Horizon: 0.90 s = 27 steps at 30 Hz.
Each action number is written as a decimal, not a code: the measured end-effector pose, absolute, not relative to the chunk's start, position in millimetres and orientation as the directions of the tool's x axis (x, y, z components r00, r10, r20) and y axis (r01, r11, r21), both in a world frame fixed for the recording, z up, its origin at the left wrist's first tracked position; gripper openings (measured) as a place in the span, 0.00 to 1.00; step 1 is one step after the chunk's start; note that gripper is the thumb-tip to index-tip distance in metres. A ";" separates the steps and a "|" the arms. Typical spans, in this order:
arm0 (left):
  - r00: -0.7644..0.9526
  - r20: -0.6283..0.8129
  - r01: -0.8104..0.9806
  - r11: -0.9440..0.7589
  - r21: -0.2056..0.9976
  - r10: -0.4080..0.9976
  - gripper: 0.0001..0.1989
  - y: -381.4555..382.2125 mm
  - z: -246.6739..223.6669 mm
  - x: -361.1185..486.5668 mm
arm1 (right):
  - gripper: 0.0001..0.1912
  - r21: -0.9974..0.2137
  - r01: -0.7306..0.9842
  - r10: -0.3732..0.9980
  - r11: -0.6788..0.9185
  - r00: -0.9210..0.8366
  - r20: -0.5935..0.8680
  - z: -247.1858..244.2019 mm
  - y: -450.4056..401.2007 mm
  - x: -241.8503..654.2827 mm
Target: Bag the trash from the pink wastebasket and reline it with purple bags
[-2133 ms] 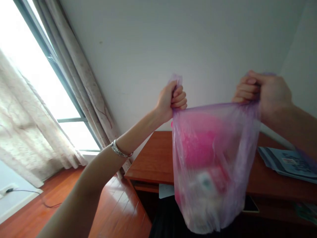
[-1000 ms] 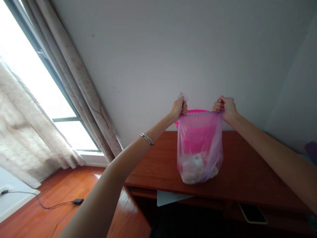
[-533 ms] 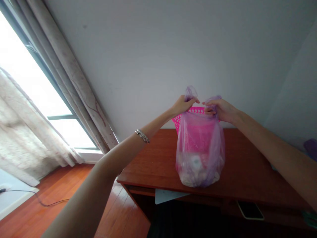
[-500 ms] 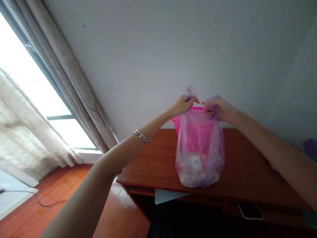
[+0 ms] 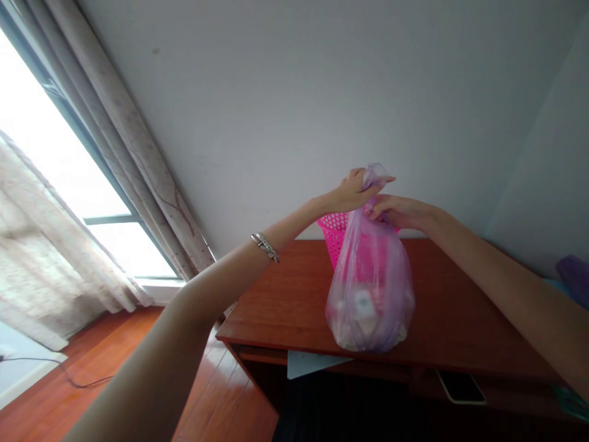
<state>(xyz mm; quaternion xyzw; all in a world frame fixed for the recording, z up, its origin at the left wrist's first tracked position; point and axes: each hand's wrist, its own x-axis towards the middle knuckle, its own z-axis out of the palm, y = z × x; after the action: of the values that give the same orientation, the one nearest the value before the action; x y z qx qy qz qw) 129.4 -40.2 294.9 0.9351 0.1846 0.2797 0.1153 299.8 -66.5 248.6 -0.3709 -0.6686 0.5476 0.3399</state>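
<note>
A translucent purple plastic bag (image 5: 370,294) with whitish contents in its bottom hangs or rests at the front of the wooden desk (image 5: 280,294); I cannot tell which. My left hand (image 5: 356,190) is closed around the gathered top of the bag, its index finger pointing right. Just below and to the right, my right hand (image 5: 398,212) grips the bag's neck. Behind the bag stands a pink perforated plastic basket (image 5: 332,230), partly hidden by it and showing through the thin film.
A phone (image 5: 460,387) and a pale sheet (image 5: 313,363) lie below the desktop. Something purple (image 5: 573,279) sits at the far right. The wall rises behind the desk; curtains (image 5: 151,178) and a window are on the left. A cable (image 5: 78,383) runs along the floor.
My hands have come together, and the two separate bag handles are now gathered into one twisted neck. The left hand moved right, over the right hand.
</note>
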 end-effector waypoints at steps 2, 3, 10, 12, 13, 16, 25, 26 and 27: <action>0.708 0.565 0.149 -0.871 0.468 0.424 0.18 -38.8 291.8 126.6 | 0.07 -0.995 0.015 0.897 0.095 -0.435 0.079 249.0 -64.7 303.0; 0.668 0.599 0.079 -0.842 0.533 0.442 0.16 -38.5 290.4 124.8 | 0.08 -0.996 -0.056 0.917 0.070 -0.388 0.086 249.2 -63.4 304.4; 0.492 0.605 -0.147 -0.625 0.766 0.626 0.08 -36.4 287.5 117.3 | 0.10 -0.973 -0.233 0.987 0.002 -0.155 0.040 253.3 -62.1 300.8; 0.444 0.552 -0.179 -0.533 0.827 0.706 0.11 -34.0 284.3 116.5 | 0.09 -0.965 -0.262 0.991 0.027 -0.120 0.060 253.7 -65.7 301.0; 0.424 0.511 -0.210 -0.467 0.859 0.748 0.14 -32.6 282.0 115.5 | 0.09 -0.956 -0.289 0.992 0.047 -0.097 0.078 253.4 -67.5 302.2; 0.400 0.373 -0.346 -0.239 0.907 0.837 0.18 -28.1 274.3 108.6 | 0.09 -0.885 -0.442 0.987 0.147 0.001 0.163 250.5 -71.1 308.3; 0.452 0.272 -0.473 -0.030 0.880 0.849 0.17 -18.0 267.3 92.8 | 0.08 -0.717 -0.649 0.962 0.255 0.093 0.257 239.0 -67.7 312.4; 0.472 0.285 -0.477 -0.030 0.878 0.834 0.17 -18.6 267.6 93.1 | 0.07 -0.717 -0.653 0.963 0.246 0.083 0.256 239.4 -67.9 311.4; 0.491 0.297 -0.476 -0.033 0.879 0.819 0.17 -19.6 268.0 93.5 | 0.06 -0.719 -0.657 0.968 0.224 0.064 0.244 240.2 -68.6 310.4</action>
<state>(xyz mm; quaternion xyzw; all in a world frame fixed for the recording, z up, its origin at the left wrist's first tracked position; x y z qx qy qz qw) 93.5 -19.6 268.0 0.5365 0.1601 0.4783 0.6766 310.4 -68.6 240.2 -0.2173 -0.3570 0.5836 0.6963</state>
